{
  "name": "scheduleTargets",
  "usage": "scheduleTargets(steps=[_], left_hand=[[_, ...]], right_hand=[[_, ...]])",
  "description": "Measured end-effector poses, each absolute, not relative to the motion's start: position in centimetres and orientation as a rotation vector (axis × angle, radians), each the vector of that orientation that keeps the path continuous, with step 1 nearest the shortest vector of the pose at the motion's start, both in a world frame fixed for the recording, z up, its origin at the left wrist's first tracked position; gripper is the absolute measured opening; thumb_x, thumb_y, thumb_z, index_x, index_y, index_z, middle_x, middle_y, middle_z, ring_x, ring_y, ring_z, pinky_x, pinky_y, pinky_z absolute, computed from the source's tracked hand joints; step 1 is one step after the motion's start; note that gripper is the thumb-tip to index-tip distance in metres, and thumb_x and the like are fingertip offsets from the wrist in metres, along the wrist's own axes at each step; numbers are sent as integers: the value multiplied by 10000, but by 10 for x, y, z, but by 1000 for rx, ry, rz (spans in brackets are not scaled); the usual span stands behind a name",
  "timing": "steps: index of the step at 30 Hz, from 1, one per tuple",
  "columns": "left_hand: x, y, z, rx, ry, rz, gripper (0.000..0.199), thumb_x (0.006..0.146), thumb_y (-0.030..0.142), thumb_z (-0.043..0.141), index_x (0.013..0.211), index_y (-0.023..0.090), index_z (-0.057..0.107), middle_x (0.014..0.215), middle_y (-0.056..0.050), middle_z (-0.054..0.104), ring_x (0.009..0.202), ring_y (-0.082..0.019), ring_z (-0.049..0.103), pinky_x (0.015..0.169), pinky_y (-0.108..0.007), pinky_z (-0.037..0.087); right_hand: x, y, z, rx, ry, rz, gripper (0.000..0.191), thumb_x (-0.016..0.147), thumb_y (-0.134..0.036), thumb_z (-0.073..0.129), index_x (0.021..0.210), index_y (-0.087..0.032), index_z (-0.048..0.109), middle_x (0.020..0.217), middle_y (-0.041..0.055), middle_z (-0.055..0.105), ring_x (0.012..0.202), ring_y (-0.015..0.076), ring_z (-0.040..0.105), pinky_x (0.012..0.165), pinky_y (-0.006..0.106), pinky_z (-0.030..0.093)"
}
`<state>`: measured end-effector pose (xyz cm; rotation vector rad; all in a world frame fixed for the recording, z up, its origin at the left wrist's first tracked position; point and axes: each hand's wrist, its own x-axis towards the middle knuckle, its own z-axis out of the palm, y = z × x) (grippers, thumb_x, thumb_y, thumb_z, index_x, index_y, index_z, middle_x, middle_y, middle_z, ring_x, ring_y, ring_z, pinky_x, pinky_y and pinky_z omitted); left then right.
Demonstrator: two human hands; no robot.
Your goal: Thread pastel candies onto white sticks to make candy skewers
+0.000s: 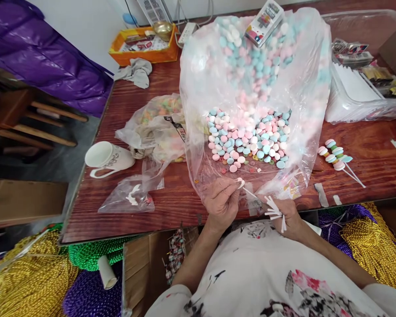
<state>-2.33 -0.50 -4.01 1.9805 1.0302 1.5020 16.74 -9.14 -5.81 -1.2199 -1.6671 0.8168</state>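
Note:
Pinched in my left hand (pixel 221 201) is a small white candy (pixel 240 183), at the upper end of a thin white stick (pixel 251 193). My right hand (pixel 287 216) is closed round a fanned bunch of short white sticks (pixel 274 211), close to the stick's lower end. Just beyond both hands lies a large clear plastic bag (pixel 198 145), open toward me, with pink, blue and white candies (pixel 239 143) spilling in its mouth. Small coloured rings lie among the nearest candies. To the right rest finished-looking candy skewers (pixel 337 155) on white sticks.
A white mug (pixel 110 159) stands at the left, beside a bag of coloured candies (pixel 163 127) and a small clear bag (pixel 128 196). An orange box (pixel 143 46) is at the back left. A clear plastic bin (pixel 359 108) stands at the right. The table edge (pixel 119 236) is near me.

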Motion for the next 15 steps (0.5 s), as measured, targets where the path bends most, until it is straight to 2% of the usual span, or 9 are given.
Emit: scheduleTargets(steps=[4,8,12,15], left_hand=[[-21,-10,-38,1824,995,1549,265,776,47,745,970,226,733,910,-11,745,825,-142,692,768,-300,577],[-15,-17,-39,1832,926,1573,284,792,35,722,998,230,740,961,-33,750,876,-161,702,822,-324,578],[-12,-19,-40,1702,1005,1498,317,808,123,743,1103,235,716,976,-35,709,893,-148,669,806,-283,563],[-13,-19,-41,1628,1016,1421,341,835,186,730,1170,238,694,1027,-44,667,956,-154,644,843,-288,553]], right_hand=[[162,-97,-70,-1172,-1505,972,359,944,-214,511,1257,-229,686,732,8,700,531,132,585,563,249,508],[158,-103,-75,-1218,-1423,1119,347,945,-304,550,1249,-226,697,820,39,724,616,164,621,634,295,528],[155,-105,-79,-1263,-1306,1154,313,948,-356,569,1175,-213,730,587,-12,592,497,134,495,523,273,464],[154,-105,-83,-1290,-1217,1163,313,948,-361,574,1174,-206,724,552,-27,523,496,119,453,484,250,416]])
